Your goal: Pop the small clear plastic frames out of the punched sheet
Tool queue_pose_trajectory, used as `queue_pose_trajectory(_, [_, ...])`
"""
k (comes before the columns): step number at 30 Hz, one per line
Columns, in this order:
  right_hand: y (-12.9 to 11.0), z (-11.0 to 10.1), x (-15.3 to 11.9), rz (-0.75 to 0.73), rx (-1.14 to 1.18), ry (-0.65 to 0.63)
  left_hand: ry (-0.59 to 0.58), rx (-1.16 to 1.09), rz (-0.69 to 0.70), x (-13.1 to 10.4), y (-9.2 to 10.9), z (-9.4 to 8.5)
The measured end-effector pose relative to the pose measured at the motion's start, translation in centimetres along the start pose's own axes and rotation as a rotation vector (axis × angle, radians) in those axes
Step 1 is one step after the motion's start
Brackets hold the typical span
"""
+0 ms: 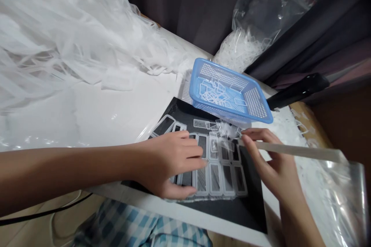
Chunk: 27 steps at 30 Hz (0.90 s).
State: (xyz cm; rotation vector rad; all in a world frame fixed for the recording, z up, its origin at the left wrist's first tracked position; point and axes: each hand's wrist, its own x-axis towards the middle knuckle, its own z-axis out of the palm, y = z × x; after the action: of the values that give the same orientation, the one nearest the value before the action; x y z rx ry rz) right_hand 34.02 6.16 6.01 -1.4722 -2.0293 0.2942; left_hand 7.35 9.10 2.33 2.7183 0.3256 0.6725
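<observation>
My left hand [176, 164] lies over the left part of a sheet of white rectangular frames [215, 177], its fingers spread and resting on them. The sheet sits on a black mat [246, 212]. At the right, my right hand [272, 158] has thumb and forefinger pinched on the end of a pale flat strip [301, 151], which points off to the right. Just left of these fingertips, small clear rectangular pieces [227, 129] lie in a loose heap on the upper frames.
Behind the mat stands a blue basket [232, 112] holding white frame pieces. A clear bag [246, 46] of white scraps is behind it. White film strips [72, 27] are piled at the back left. A black bar [301, 90] is at the right.
</observation>
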Motion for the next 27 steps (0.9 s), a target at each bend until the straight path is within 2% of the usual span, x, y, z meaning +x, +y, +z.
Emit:
queue_pose_trajectory(4, [-0.8,1.5,-0.2,0.084,0.279,-0.191,-0.042,0.015,-0.024,-0.1,-0.2,0.2])
queue_pose_trajectory(8, [-1.0,2.4,-0.5,0.177,0.368,-0.294,-0.053,0.035,-0.027,-0.1,-0.2,0.3])
queue_pose_trajectory(17, [-1.2,2.7,-0.6,0.147,0.411,-0.341,-0.047,0.034,-0.037,-0.1,-0.2,0.5])
queue_pose_trajectory(27, [-1.4,2.6,-1.0,-0.028,0.291,-0.364,-0.075,0.034,-0.055,-0.1,-0.1,0.4])
